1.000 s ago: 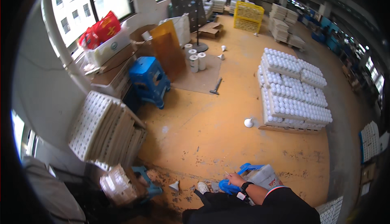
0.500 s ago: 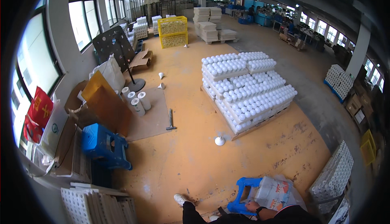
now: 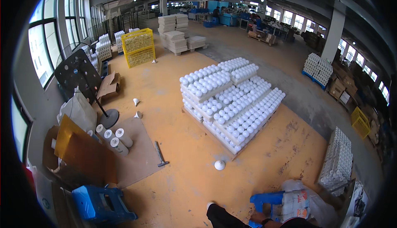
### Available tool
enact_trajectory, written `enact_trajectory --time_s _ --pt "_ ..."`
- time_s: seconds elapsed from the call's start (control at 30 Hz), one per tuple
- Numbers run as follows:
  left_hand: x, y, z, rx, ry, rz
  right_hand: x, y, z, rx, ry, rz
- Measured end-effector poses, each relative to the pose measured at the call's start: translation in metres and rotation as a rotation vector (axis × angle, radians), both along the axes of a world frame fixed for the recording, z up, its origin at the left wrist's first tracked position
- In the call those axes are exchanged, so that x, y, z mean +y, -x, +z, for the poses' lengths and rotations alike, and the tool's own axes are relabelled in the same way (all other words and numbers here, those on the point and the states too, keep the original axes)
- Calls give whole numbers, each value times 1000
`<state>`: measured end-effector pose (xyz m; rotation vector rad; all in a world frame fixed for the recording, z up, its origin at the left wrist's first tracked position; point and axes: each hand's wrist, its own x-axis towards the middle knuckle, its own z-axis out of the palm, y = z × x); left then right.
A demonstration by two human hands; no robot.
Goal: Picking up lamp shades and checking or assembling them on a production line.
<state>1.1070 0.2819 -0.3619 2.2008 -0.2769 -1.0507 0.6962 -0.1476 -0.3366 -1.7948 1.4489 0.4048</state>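
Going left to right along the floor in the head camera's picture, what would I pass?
Blue plastic stool → hammer → lone white dome-shaped piece → blue stool under a printed sack → small white stack by the right wall.

A white printed sack lies bottom right; flattened brown cardboard boxes left.

blue stool, white printed sack, yellow crate, orange floor

The orange factory floor carries a pallet of white domed caps well beyond the hand, a lone white cap nearer, and a hammer off left.
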Motion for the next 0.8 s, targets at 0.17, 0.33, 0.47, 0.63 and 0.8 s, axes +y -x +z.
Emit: enact_trajectory --time_s 0.17,0.33,0.47,0.63,0.8 --pt "-138 -103 57 234 79 244 -50 -38 -69 -24 -233 -91" --pt "-252 -188 93 235 169 264 -162 -132 -101 -121 58 201" --pt "-290 -221 76 397 -13 367 -286 -348 63 -303 -116 -217" --pt "-362 -286 62 461 -81 357 -403 -479 72 -502 -77 -139" --pt "-421 -363 -1 412 -182 443 -500 -544 54 -171 -164 4"
